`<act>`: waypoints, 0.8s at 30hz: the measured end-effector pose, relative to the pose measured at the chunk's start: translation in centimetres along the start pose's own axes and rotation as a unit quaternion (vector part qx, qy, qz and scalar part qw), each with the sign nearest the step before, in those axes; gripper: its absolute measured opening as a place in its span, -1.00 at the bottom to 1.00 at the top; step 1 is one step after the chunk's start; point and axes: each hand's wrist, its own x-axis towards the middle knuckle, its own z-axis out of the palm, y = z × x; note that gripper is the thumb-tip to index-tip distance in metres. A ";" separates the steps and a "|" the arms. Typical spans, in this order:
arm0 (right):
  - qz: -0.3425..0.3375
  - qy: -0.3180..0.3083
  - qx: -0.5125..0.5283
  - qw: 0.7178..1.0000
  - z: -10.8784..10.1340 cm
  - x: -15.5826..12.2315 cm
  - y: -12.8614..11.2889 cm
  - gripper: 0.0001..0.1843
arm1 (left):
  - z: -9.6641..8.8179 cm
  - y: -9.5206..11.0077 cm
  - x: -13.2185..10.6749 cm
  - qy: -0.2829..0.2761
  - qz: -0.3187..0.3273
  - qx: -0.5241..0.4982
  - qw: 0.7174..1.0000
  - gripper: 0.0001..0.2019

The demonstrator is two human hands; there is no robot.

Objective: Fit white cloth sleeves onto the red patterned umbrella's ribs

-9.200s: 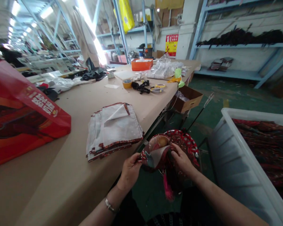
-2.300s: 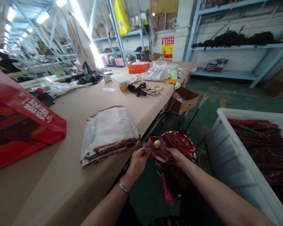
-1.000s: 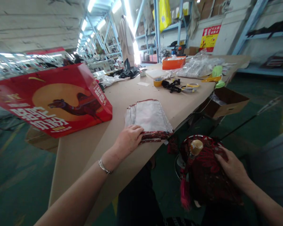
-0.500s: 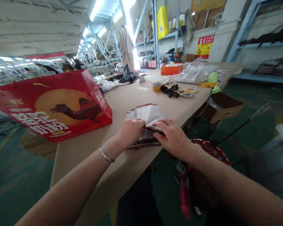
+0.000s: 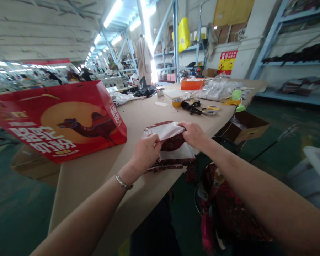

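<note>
A white fabric piece with a dark red patterned side (image 5: pixel 172 142) is held up between my two hands above the table. My left hand (image 5: pixel 146 149), with a silver bracelet at the wrist, is closed on its left edge. The fingers of my right hand (image 5: pixel 193 134) pinch its upper right corner, which is raised so the red side shows. Underneath lies a stack of similar white pieces (image 5: pixel 177 153) with dark red patterned borders, near the table's front edge. Their exact kind I cannot tell.
A big red paper bag (image 5: pixel 82 124) with a camel picture stands at left on the brown-covered table (image 5: pixel 96 177). Farther back are yellow tape (image 5: pixel 177 102), pliers (image 5: pixel 210 110), an orange box (image 5: pixel 192 84) and plastic bags (image 5: pixel 218 89). A cardboard box (image 5: pixel 246 126) sits beyond the right edge.
My right hand has moved up and now grips the fabric piece's corner. The piece has lifted off the stack, baring its red side. The view has shifted slightly.
</note>
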 end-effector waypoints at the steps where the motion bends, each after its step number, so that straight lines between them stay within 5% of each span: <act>1: -0.011 0.034 0.078 0.996 0.2 0.0 -0.3 -0.58 | 0.1 0.0 0.3 0.009 -0.018 -0.004 1.000 -0.88; 4: -0.015 0.102 0.274 0.956 1.2 -1.5 -1.1 -0.57 | -0.2 0.6 1.2 0.031 -0.087 -0.081 0.992 -0.92; 6: 0.005 0.097 0.256 0.962 1.7 -3.7 -1.3 -0.67 | -0.8 1.8 1.1 0.060 -0.144 -0.235 0.959 -0.93; 10: 0.002 0.040 0.063 0.997 2.1 -10.0 -0.3 -0.85 | -1.7 6.2 -1.9 0.083 -0.231 -0.594 0.767 -0.86; 13: 0.005 -0.001 0.030 1.000 2.3 -15.0 1.1 -0.77 | -0.8 9.3 -5.5 0.013 -0.318 -0.705 0.634 -0.82; 15: 0.024 -0.022 0.035 0.999 2.4 -18.0 2.1 -0.73 | 0.7 10.3 -7.8 -0.005 -0.382 -0.727 0.570 -0.82; 18: 0.048 -0.032 0.053 0.997 2.5 -21.9 3.5 -0.72 | 3.4 11.2 -10.2 -0.002 -0.449 -0.724 0.524 -0.88; 24: 0.104 -0.056 0.052 0.992 3.8 -27.3 5.9 -0.72 | 6.4 13.2 -11.5 -0.037 -0.514 -0.703 0.490 -0.87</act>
